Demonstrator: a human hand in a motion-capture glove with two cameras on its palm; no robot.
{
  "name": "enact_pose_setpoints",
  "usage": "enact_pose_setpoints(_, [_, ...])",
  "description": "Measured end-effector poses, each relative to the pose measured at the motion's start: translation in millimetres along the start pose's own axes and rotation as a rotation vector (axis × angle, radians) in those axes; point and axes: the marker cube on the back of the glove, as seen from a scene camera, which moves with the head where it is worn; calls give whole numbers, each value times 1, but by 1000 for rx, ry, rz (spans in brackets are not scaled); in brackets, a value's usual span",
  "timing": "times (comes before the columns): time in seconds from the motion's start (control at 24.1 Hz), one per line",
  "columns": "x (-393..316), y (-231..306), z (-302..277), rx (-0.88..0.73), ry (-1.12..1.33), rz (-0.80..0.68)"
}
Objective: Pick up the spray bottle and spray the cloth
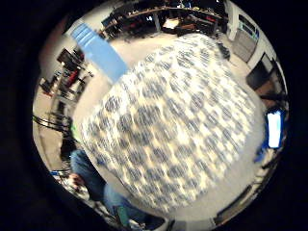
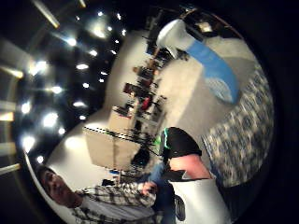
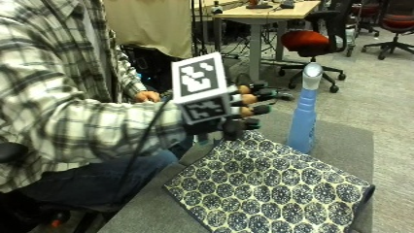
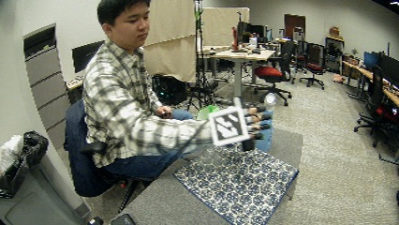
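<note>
Above the blue-patterned square cloth [image 3: 271, 189], gloved right hand [image 3: 242, 109] is held fingers spread, empty, angled toward upright blue plastic spray bottle [image 3: 302, 121] for grasping.

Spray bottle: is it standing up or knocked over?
Standing up. The spray bottle sits upright on the table past the cloth, white top up, with the gloved hand beside it, not holding it.

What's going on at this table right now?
A person in a plaid shirt sits at a grey table and reaches out with the gloved right hand, its fingers stretched out and holding nothing. The hand hangs in the air above the patterned blue and white cloth, which lies flat on the table. The blue spray bottle stands upright just beyond the cloth, a little past the fingertips and not yet touched. No spraying has started.
</note>
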Motion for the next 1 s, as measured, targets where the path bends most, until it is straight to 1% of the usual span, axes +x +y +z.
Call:
enact_pose_setpoints(0.12, [1, 84, -37, -84, 191, 48])
enact_pose_setpoints(0.25, [-1, 179, -58, -149, 344, 93])
enact_pose_setpoints(0.37, [-7, 267, -69, -136, 436, 187])
enact_pose_setpoints(0.46, [-13, 313, -72, -110, 463, 258])
enact_pose_setpoints(0.62, [-20, 370, -70, -68, 472, 373])
enact_pose_setpoints(0.87, [-37, 458, -53, -6, 508, 425])
enact_pose_setpoints(1.0, [-49, 488, -42, 44, 513, 471])
